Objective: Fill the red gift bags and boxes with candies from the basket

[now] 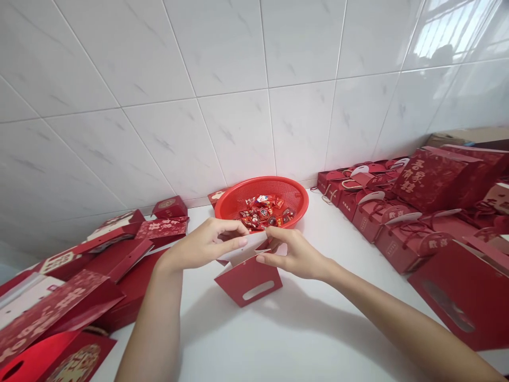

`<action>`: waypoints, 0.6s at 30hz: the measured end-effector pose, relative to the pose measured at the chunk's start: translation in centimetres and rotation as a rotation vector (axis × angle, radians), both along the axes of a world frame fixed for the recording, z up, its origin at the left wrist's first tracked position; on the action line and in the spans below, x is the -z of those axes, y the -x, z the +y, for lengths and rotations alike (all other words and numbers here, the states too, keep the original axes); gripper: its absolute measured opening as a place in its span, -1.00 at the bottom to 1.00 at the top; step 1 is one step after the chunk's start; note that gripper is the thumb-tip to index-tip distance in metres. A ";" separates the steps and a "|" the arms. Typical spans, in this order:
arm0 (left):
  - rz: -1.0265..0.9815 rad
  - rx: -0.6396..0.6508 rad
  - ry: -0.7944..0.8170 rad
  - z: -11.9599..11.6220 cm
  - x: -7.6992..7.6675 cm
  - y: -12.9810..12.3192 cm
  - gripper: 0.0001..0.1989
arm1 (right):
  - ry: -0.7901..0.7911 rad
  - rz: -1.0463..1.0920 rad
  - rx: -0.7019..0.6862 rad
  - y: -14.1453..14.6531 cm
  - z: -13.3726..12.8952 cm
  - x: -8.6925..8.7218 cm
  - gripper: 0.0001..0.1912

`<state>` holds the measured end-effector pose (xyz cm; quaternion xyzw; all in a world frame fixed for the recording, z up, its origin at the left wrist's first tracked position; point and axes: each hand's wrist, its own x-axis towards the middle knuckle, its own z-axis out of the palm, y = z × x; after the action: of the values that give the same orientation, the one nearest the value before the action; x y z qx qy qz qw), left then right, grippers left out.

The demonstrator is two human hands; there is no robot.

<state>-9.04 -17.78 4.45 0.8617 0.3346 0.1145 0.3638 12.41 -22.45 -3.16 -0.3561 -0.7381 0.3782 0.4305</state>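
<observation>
A red gift box (pixel 254 281) with a white inside and a slot-shaped window low on its front stands on the white table, its top flaps apart. My left hand (pixel 210 241) pinches the top edge on the left side. On the right side, my right hand (pixel 294 252) has thumb and fingers closed on the box's top flap. Just behind the box sits a red plastic basket (pixel 226 204), holding several wrapped candies (pixel 264 212).
Red gift boxes and bags (pixel 131 260) are piled along the left. Rows of tied red boxes (pixel 369 212) and a windowed red box (pixel 461 297) line the right. A white tiled wall (pixel 234 122) rises behind the table (pixel 318 339).
</observation>
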 end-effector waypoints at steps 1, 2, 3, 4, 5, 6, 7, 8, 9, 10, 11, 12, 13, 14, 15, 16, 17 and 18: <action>-0.003 0.006 -0.013 0.3 0.1 0.1 -0.69 | 0.009 0.001 0.013 0.1 0.1 0.1 -0.59; -0.002 0.021 -0.013 0.7 0.2 0.1 -0.69 | 0.020 -0.005 0.030 0.2 0.1 0.2 -0.54; 0.006 0.047 0.007 1.1 0.5 0.1 -0.67 | 0.033 -0.011 0.046 0.3 0.2 0.3 -0.49; 0.017 0.080 0.042 1.5 0.8 0.1 -0.66 | 0.046 -0.015 0.057 0.4 0.4 0.6 -0.44; 0.028 0.115 0.089 2.0 1.1 0.1 -0.64 | 0.062 -0.013 0.059 0.5 0.5 0.8 -0.41; 0.037 0.149 0.139 2.5 1.5 0.2 -0.62 | 0.085 -0.009 0.047 0.6 0.7 1.0 -0.39; 0.042 0.177 0.181 2.9 1.8 0.2 -0.60 | 0.112 -0.004 0.028 0.6 0.9 1.1 -0.38; 0.045 0.200 0.212 3.2 2.1 0.3 -0.58 | 0.141 -0.003 0.009 0.5 1.1 1.0 -0.38; 0.047 0.215 0.231 3.5 2.3 0.3 -0.57 | 0.163 -0.003 0.000 0.3 1.4 0.9 -0.38; 0.048 0.224 0.240 3.7 2.4 0.3 -0.55 | 0.170 -0.005 0.005 0.1 1.8 0.5 -0.39; 0.047 0.229 0.242 3.7 2.4 0.4 -0.54 | 0.158 -0.006 0.025 -0.3 2.3 0.0 -0.40; 0.043 0.230 0.237 3.7 2.4 0.3 -0.54 | 0.131 -0.003 0.059 -0.8 2.9 -0.5 -0.42; 0.034 0.224 0.225 3.6 2.4 0.3 -0.54 | 0.098 0.006 0.103 -1.3 3.6 -1.1 -0.45; 0.024 0.213 0.209 3.4 2.3 0.2 -0.55 | 0.067 0.019 0.151 -1.9 4.5 -1.7 -0.49; 0.015 0.199 0.192 3.2 2.2 0.1 -0.55 | 0.045 0.034 0.199 -2.6 5.4 -2.2 -0.54; 0.007 0.186 0.173 3.0 2.1 0.1 -0.55 | 0.038 0.046 0.246 -3.2 6.4 -2.5 -0.58; 0.000 0.172 0.156 2.8 2.0 0.1 -0.54 | 0.043 0.047 0.295 -3.7 7.4 -2.7 -0.62; -0.010 0.154 0.141 2.7 1.9 0.1 -0.52 | 0.057 0.034 0.339 -4.2 8.4 -2.7 -0.65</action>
<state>-9.14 -15.12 2.56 0.8566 0.2729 0.0667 0.4329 16.61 -14.01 -0.50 -0.4812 -0.6491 0.3271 0.4900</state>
